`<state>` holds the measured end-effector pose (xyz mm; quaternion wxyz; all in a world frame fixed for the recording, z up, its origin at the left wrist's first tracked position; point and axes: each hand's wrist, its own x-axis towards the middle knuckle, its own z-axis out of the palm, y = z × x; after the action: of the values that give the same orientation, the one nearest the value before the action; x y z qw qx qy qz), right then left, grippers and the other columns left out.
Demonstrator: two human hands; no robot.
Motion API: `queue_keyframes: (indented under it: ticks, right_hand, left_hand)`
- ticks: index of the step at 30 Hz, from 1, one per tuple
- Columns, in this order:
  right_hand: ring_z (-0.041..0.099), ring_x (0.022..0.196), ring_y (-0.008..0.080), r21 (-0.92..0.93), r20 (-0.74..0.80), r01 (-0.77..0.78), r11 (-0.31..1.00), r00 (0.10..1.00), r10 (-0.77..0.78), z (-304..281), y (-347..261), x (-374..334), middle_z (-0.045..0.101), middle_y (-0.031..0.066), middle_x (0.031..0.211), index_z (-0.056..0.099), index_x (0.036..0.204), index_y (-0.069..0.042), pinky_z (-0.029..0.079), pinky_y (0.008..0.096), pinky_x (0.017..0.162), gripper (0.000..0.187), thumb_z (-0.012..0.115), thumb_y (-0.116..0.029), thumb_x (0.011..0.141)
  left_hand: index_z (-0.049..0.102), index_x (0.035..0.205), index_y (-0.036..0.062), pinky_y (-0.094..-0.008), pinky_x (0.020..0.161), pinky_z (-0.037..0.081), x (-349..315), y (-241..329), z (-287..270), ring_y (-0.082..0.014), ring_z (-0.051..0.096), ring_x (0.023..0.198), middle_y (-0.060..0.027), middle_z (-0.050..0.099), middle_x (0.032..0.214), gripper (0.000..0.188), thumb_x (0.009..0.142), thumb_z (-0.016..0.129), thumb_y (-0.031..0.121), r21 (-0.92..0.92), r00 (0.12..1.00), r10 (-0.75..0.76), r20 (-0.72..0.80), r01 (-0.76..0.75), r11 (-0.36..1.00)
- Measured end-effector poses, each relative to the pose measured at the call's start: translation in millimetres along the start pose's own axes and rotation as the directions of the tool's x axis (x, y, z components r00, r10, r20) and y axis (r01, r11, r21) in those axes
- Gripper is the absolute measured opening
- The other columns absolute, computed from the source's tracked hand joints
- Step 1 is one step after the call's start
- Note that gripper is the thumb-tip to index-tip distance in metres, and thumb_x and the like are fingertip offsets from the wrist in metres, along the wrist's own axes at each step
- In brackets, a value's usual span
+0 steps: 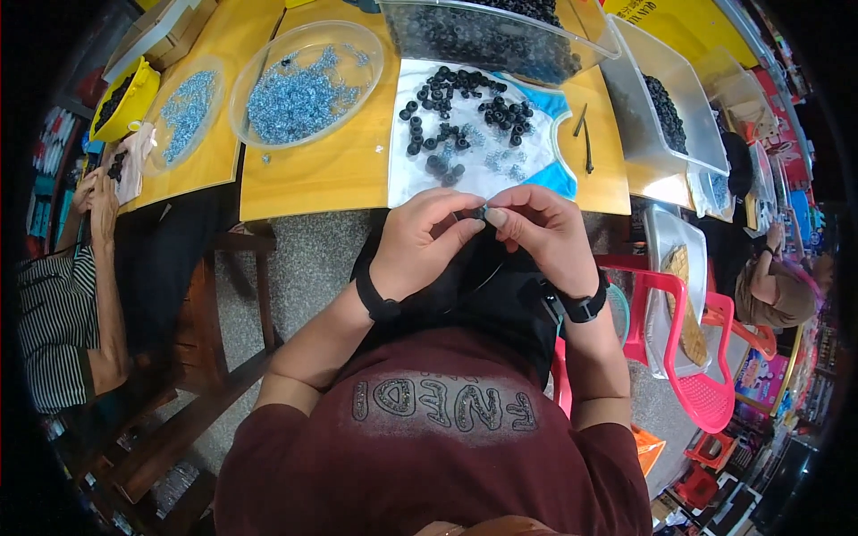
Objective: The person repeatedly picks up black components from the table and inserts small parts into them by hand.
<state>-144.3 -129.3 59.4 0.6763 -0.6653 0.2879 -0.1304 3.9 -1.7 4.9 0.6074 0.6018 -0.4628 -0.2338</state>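
My left hand [418, 239] and my right hand [547, 234] meet just off the table's front edge. Thumb and forefinger of each are pinched together on a small dark piece [481, 213], mostly covered by the fingertips; its exact kind does not show. Beyond them, a white cloth with blue edging [413, 183] lies on the table. On it are groups of small black round ring-like parts [508, 116] and a scatter of small clear bluish plastic parts [506, 163].
A round clear tray [375, 85] of clear bluish parts stands left of the cloth. Clear bins [617, 45] of black parts stand behind and right. A thin black tool [588, 147] lies beside the cloth. Co-workers sit at left [63, 313] and right. A pink chair [670, 357] stands right.
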Motion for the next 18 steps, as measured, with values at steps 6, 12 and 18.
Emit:
queue_keyframes:
  ticks: [6, 12, 18]
  right_hand:
    - [0.055, 0.068, 0.0034, 0.024, -0.035, 0.022, 0.999, 0.999, -0.021, 5.4, 6.6, -1.9, 0.066, -0.0018, 0.084, 0.069, 0.105, -0.003, 0.045, 0.0191, 0.06, 0.017, 0.072, -0.015, 0.093]
    - [0.055, 0.07, 0.006, 0.426, -0.003, -0.034, 0.904, 0.999, 0.04, 10.7, 24.2, -4.1, 0.064, -0.0013, 0.083, 0.068, 0.104, -0.003, 0.042, 0.0192, 0.061, 0.016, 0.071, -0.015, 0.093]
    - [0.055, 0.07, 0.0078, 0.626, 0.035, -0.059, 0.778, 0.998, 0.047, 14.7, 34.3, -4.3, 0.063, -0.0004, 0.084, 0.066, 0.103, -0.003, 0.041, 0.0204, 0.06, 0.015, 0.07, -0.014, 0.094]
  left_hand:
    - [0.071, 0.107, 0.0046, -0.0315, 0.075, 0.055, -1.1, 3.3, -1.0, -0.0266, 0.069, 0.086, -0.0128, 0.07, 0.099, 0.025, 0.083, 0.077, 0.008, 0.103, 0.988, 0.149, -0.034, -0.145, 0.984]
    - [0.071, 0.105, 0.0042, -0.0312, 0.075, 0.055, -3.3, 14.0, -0.1, -0.026, 0.069, 0.086, -0.0127, 0.07, 0.097, 0.022, 0.084, 0.075, 0.009, -0.006, 1.0, 0.001, -0.025, -0.002, 1.0]
    - [0.071, 0.105, 0.003, -0.032, 0.074, 0.054, -5.3, 8.7, 3.2, -0.0244, 0.069, 0.085, -0.012, 0.07, 0.095, 0.021, 0.085, 0.074, 0.008, -0.011, 0.998, 0.041, -0.046, -0.041, 0.999]
